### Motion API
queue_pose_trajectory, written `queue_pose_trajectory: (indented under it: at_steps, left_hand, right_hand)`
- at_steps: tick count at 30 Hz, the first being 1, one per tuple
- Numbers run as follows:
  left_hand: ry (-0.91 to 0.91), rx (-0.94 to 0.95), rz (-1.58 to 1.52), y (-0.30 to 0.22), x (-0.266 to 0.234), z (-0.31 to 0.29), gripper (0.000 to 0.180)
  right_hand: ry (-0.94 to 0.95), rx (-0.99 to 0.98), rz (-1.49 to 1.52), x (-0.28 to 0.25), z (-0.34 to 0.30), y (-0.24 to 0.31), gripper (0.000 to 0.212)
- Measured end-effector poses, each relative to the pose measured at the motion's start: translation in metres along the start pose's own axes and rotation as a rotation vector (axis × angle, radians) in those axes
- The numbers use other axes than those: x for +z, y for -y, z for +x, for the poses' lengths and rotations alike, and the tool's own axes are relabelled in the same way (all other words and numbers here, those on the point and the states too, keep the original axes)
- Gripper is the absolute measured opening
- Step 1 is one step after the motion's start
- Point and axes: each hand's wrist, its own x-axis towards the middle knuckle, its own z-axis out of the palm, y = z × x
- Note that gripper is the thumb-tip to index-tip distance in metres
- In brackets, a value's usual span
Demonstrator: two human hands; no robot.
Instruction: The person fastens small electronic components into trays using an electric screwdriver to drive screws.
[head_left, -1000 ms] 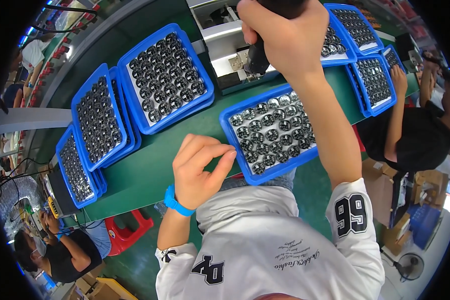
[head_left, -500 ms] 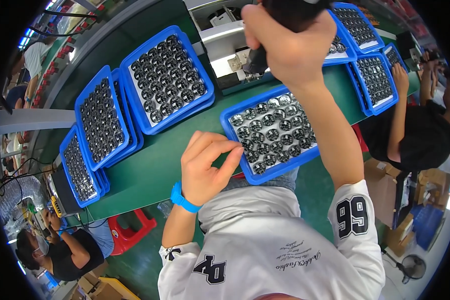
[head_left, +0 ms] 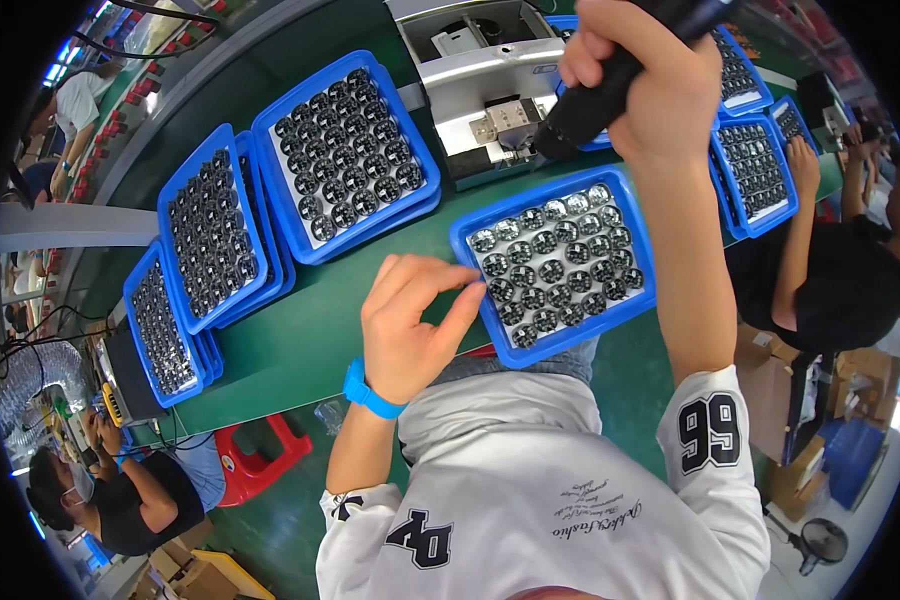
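Has swung the black cylindrical handheld tool (head_left: 582, 115) rightward off the small silver metal block (head_left: 513, 120) since the earlier frame, tipping it flatter in the closed right hand (head_left: 665, 95). Holds the left hand (head_left: 400, 325), the nearer one, in a narrow pinch by the left rim of the shallow blue plastic tray (head_left: 588, 335); cannot tell of contact with the rim, nor of any small piece between thumb and forefinger. Has the tray just right of the left hand, on the green bench top (head_left: 310, 310), bearing rows of shiny dark faceted domes (head_left: 551, 270). Beyond it, left of the right hand, shows the block in the open bay of a boxy silver metal machine (head_left: 490, 68). Looks to be between two uses of the tool at the block. Would seem to call next for steadying the tool clear of the block and bringing the left pinch toward it. Farther, shows matching blue trays (head_left: 370, 230) up and left of the left hand.
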Motion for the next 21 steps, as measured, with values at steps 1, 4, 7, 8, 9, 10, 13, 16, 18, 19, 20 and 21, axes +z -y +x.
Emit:
queue_pose_trajectory:
  at_steps: [1,4,7,8,9,10,13,16,18,19,20,21]
  left_hand:
    - [-0.018,-0.01,-0.007,-0.002,0.003,0.005,0.017]
    - [-0.05,0.012,-0.015,-0.007,0.018,0.022,0.021]
    - [-0.055,0.049,-0.015,-0.014,0.029,0.033,0.022]
    - [-0.05,0.052,-0.012,-0.016,0.032,0.035,0.022]
    - [-0.048,0.052,-0.009,-0.017,0.033,0.035,0.022]
    - [-0.048,0.053,-0.011,-0.018,0.035,0.036,0.021]
    - [-0.059,0.046,0.015,-0.013,0.036,0.036,0.02]
    - [-0.067,0.019,0.044,-0.008,0.037,0.036,0.019]
    - [-0.066,0.0,0.05,-0.006,0.038,0.039,0.018]
    - [-0.067,-0.006,0.041,-0.006,0.039,0.04,0.018]
    - [-0.067,-0.011,0.031,-0.005,0.039,0.04,0.018]
    - [-0.067,-0.01,0.033,-0.005,0.039,0.041,0.018]
  right_hand:
    - [-0.024,0.046,0.035,0.0,-0.005,0.004,0.016]
    - [-0.064,-0.024,0.068,-0.003,-0.009,0.006,0.017]
    - [-0.078,-0.098,0.017,0.0,-0.008,-0.003,0.017]
    - [-0.081,-0.128,-0.033,0.001,-0.007,-0.007,0.018]
    - [-0.012,-0.179,-0.045,0.001,-0.004,-0.014,0.016]
    - [0.342,-0.421,0.466,0.007,0.015,-0.032,0.013]
    - [0.015,-0.128,-0.121,0.01,-0.003,-0.024,0.011]
    - [0.037,-0.148,-0.122,0.013,-0.002,-0.026,0.01]
    - [0.053,-0.136,-0.132,0.013,0.002,-0.025,0.01]
    - [0.068,-0.126,-0.144,0.012,0.004,-0.025,0.009]
    - [0.068,-0.128,-0.144,0.012,0.006,-0.025,0.009]
    - [0.067,-0.113,-0.147,0.011,0.008,-0.026,0.009]
